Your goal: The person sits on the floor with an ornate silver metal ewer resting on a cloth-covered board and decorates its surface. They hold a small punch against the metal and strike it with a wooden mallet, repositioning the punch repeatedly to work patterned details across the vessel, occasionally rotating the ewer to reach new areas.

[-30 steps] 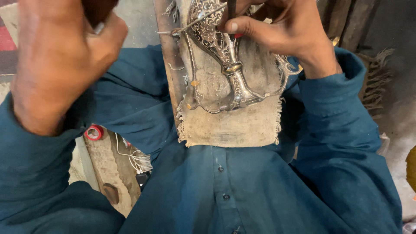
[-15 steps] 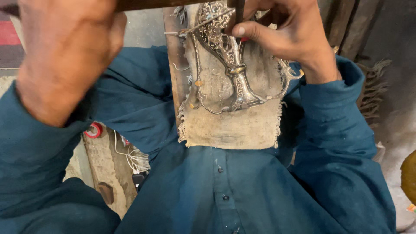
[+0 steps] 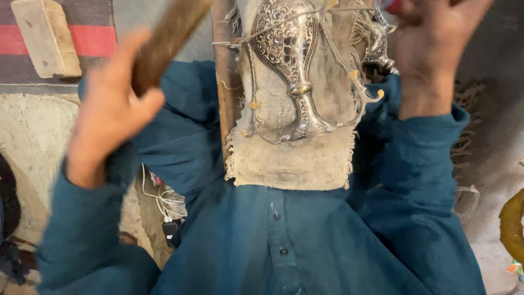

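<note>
My left hand is raised at the left, gripping a wooden handle that slants up toward the top edge. An ornate silver vase-shaped piece with engraved patterns lies on a frayed beige cloth draped over a wooden board in front of my chest. My right hand is at the top right, closed around a thin tool whose tip is cut off by the frame; a red bit shows above the fingers. Thin wires cross the silver piece. Both arms wear teal sleeves.
A pale wooden block lies on a red-striped mat at the top left. White cables and a small black plug sit on the floor by my left side. A yellow rounded object is at the right edge.
My left hand has swung out and back from the piece, showing the wooden handle. The view has shifted down and closer. My right hand has moved up and right, off the silver piece.
</note>
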